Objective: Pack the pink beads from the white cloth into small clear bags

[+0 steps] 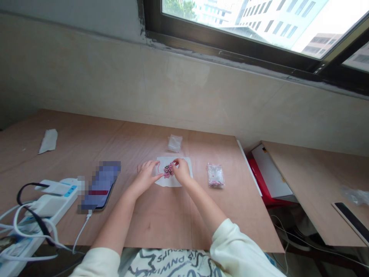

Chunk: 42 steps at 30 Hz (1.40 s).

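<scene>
From my remote seat I see, nearest, the pale sleeves at the edge of the tabletop, with a power strip and a smartphone off to the left. Farther in, the left hand has thumb and fingers spread, a thin red cord curving across the gap; I can't tell whether it is gripped. The right hand has its fingertips drawn together at the pink beads, though what they pinch, if anything, is too small to make out. The beads lie heaped on a white sheet between both hands. I'd expect them light, hard and prone to roll, best pinched singly across their sides; the cord looks limp, best held close to its end. A bead-filled bag lies to the right; beyond the sheet rests a small clear bag.
</scene>
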Tool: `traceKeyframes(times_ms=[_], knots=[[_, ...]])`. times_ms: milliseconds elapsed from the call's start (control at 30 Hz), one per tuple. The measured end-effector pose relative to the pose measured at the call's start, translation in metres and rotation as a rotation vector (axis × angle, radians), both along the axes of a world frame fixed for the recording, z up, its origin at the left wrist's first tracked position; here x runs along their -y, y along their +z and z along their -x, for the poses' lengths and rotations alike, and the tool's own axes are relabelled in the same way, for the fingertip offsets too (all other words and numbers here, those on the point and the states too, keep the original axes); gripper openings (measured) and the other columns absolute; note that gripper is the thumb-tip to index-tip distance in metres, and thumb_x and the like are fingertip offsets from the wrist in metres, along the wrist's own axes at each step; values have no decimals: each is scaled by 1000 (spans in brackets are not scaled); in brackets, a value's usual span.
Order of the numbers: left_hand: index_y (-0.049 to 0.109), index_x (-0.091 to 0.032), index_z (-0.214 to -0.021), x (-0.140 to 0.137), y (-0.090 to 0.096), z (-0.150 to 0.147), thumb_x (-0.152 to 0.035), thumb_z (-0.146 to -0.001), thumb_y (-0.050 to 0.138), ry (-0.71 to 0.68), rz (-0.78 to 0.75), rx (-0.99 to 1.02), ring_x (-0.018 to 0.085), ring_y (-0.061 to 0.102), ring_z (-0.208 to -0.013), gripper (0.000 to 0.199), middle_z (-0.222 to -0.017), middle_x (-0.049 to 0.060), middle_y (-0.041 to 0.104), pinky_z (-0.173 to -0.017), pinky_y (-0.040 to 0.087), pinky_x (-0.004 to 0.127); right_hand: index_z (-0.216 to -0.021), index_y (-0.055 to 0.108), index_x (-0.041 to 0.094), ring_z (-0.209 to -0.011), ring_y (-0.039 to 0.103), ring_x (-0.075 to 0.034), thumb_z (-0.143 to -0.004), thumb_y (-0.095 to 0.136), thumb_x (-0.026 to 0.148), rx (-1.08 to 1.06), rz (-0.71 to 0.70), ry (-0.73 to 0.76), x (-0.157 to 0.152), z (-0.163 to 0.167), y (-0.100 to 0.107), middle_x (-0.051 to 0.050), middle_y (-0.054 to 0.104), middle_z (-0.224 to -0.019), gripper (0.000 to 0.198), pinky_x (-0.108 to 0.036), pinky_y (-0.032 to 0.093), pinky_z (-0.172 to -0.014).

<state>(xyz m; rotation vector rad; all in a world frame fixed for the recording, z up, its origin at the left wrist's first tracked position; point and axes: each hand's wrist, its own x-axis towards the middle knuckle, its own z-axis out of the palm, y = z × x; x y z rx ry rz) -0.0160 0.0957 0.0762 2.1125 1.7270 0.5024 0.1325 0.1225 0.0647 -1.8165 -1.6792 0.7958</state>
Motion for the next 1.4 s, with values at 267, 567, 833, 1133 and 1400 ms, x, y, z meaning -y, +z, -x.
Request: traceKeyframes(times_ms=[267,567,833,1133,1400], knots=[[47,-19,-103,10,-5,5,-30,-68,55,25,27,34,23,45,-101,37,-105,6,53,-86,29,38,-75,53,12,-77,52,-18,-69,50,17,189,94,-5,-5,0,-20,-12,54,-86,9,-26,38,-64],[44,-19,-104,17,-9,7,-33,-70,53,4,50,27,23,44,-101,38,-108,7,52,-86,28,41,-64,52,15,-63,52,-14,-63,56,18,83,170,-31,-14,-9,-21,-5,58,-68,6,-23,36,-54],[46,-18,-102,5,-16,-1,-34,-68,54,9,31,35,24,46,-100,38,-106,8,53,-84,30,40,-65,56,15,-57,52,-11,-66,54,25,-279,38,86,10,13,5,-2,58,-63,10,-22,40,-56],[44,-18,-103,8,-7,4,-32,-68,54,11,32,70,23,45,-102,38,-106,7,53,-86,29,38,-78,58,14,-75,51,-14,-67,49,14,-17,-3,-8,8,-10,-22,-6,54,-78,15,-27,38,-72],[45,-17,-104,15,-12,3,-33,-69,54,6,63,56,23,45,-100,39,-105,7,53,-86,30,39,-72,55,15,-74,47,-13,-68,47,11,103,26,105,7,-12,-24,-5,51,-77,10,-24,36,-67]])
